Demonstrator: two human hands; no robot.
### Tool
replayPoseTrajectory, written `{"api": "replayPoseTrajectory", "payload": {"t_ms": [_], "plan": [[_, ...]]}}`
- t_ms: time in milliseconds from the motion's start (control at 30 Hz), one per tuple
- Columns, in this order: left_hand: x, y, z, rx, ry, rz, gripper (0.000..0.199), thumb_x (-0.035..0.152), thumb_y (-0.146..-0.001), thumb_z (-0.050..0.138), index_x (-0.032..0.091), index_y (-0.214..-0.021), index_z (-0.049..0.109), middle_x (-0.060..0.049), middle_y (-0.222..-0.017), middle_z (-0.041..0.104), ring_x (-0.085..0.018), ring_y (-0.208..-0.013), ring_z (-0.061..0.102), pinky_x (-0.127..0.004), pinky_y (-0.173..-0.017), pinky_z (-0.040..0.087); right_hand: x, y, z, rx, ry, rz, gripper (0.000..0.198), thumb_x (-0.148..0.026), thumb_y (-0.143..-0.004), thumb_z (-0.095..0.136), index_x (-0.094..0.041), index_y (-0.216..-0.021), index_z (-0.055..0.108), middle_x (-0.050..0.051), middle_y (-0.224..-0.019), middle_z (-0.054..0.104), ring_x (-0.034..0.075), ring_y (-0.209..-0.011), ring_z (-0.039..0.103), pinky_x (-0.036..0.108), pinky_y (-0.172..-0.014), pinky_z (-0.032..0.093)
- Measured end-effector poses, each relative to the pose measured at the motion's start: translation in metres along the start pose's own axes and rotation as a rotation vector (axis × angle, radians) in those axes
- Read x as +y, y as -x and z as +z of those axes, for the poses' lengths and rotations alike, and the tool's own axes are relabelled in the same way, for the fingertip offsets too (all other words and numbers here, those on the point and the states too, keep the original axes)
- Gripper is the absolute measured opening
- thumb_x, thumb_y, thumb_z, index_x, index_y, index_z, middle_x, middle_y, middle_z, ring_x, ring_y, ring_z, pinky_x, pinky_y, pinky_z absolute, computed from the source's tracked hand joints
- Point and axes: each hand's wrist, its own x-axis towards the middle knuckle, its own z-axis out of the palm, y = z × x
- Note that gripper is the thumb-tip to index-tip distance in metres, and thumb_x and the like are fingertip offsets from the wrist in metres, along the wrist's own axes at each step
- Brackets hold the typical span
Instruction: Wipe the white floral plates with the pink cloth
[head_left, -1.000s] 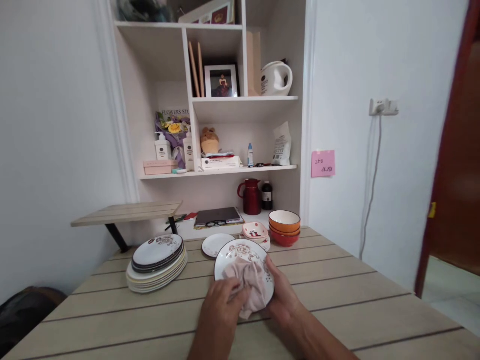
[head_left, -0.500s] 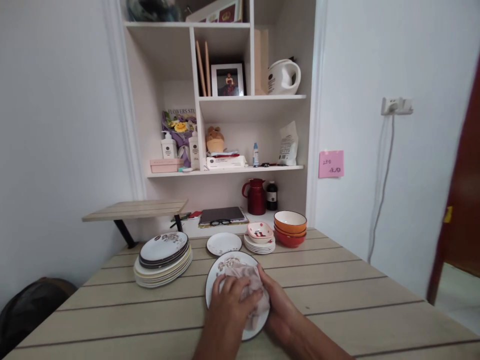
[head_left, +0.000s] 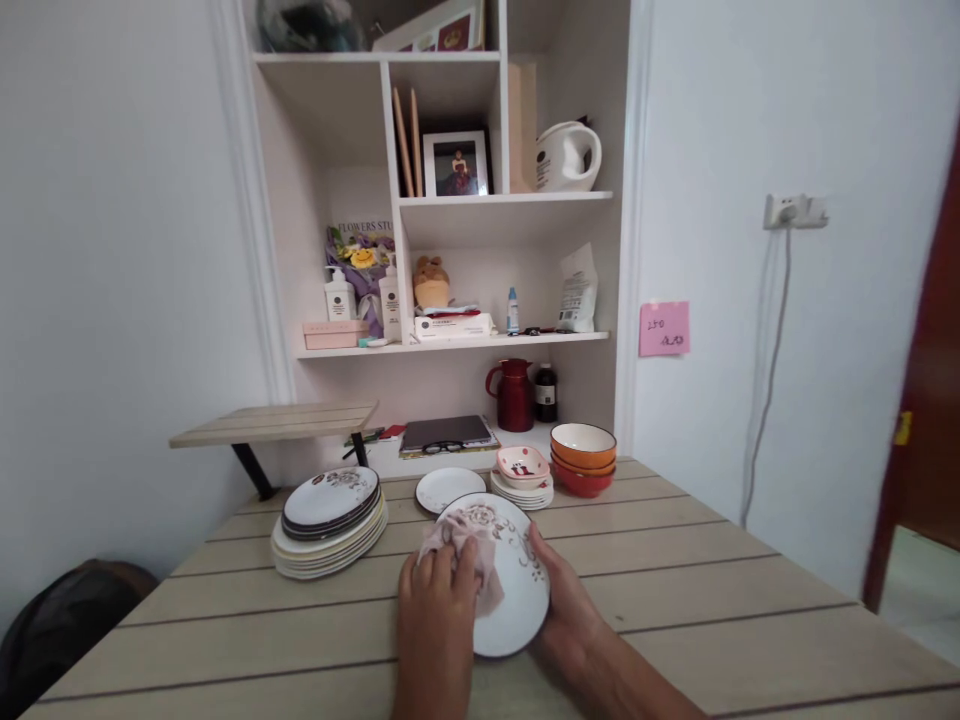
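Observation:
A white plate (head_left: 514,600) with a dark rim and brown flower print is tilted above the table's near part. My right hand (head_left: 564,610) grips its right edge, the thumb along the rim and the other fingers hidden beneath. On the plate's left side my left hand (head_left: 439,595) presses a crumpled pinkish cloth (head_left: 484,570) against the face, its fingers bent over the fabric. Just behind lies another white plate (head_left: 448,488), flat on the table. A stack of plates (head_left: 330,510) stands to the left, dark-rimmed ones on top of paler ones.
Small dishes (head_left: 523,480) are stacked behind the held plate, beside orange and red bowls (head_left: 583,460). A raised wooden shelf (head_left: 274,422) stands at the table's back left. Behind the table are a red jug (head_left: 514,395), a dark bottle (head_left: 546,392) and a laptop (head_left: 446,432).
My left hand and the cloth have moved from the plate's middle and right to its left side. The plate has shifted slightly up and right, with my right hand still on its edge.

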Motion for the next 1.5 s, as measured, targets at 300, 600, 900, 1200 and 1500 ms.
{"api": "replayPoseTrajectory", "payload": {"t_ms": [300, 600, 900, 1200, 1500], "plan": [[0.028, 0.008, -0.001, -0.017, 0.214, 0.235, 0.040, 0.019, -0.084, 0.055, 0.035, -0.121, 0.057, 0.000, -0.119, 0.063, -0.019, -0.109, 0.055, -0.039, -0.099, 0.040, -0.015, 0.011, 0.004, -0.005, 0.002, 0.007, 0.061, -0.057, -0.084, 0.051, -0.003, -0.107, 0.065, 0.019, -0.102, 0.071, 0.027, -0.101, 0.065, 0.039, -0.098, 0.042], [-0.001, -0.006, -0.014, -0.183, 0.081, -0.003, 0.047, 0.009, -0.086, 0.045, 0.037, -0.122, 0.057, 0.001, -0.130, 0.059, -0.023, -0.115, 0.053, -0.053, -0.104, 0.032, 0.028, 0.007, 0.012, -0.021, -0.022, 0.115, 0.052, -0.045, -0.086, 0.054, -0.009, -0.124, 0.056, 0.014, -0.108, 0.071, 0.025, -0.107, 0.062, 0.040, -0.100, 0.040], [0.020, 0.005, -0.013, -0.124, 0.060, 0.039, 0.040, 0.010, -0.083, 0.053, 0.026, -0.119, 0.060, -0.004, -0.109, 0.067, -0.021, -0.102, 0.058, -0.043, -0.099, 0.042, -0.012, 0.003, -0.007, 0.059, 0.024, -0.108, 0.056, -0.053, -0.083, 0.054, -0.010, -0.118, 0.060, 0.015, -0.106, 0.071, 0.028, -0.103, 0.064, 0.045, -0.100, 0.039], [0.021, 0.000, -0.007, -0.214, 0.201, 0.226, 0.061, 0.010, -0.083, 0.046, 0.031, -0.140, 0.037, 0.000, -0.144, 0.045, -0.020, -0.126, 0.046, -0.047, -0.111, 0.031, 0.013, 0.014, 0.014, 0.006, 0.027, 0.069, 0.060, -0.052, -0.082, 0.056, -0.008, -0.123, 0.057, 0.017, -0.111, 0.069, 0.026, -0.108, 0.061, 0.039, -0.100, 0.040], [0.007, 0.000, -0.005, -0.239, 0.039, -0.046, 0.053, 0.009, -0.087, 0.038, 0.031, -0.135, 0.044, 0.000, -0.144, 0.044, -0.023, -0.121, 0.052, -0.056, -0.104, 0.036, 0.011, 0.000, -0.002, 0.003, 0.031, 0.015, 0.055, -0.053, -0.083, 0.053, -0.011, -0.118, 0.061, 0.015, -0.109, 0.070, 0.028, -0.107, 0.062, 0.045, -0.100, 0.038]]}}
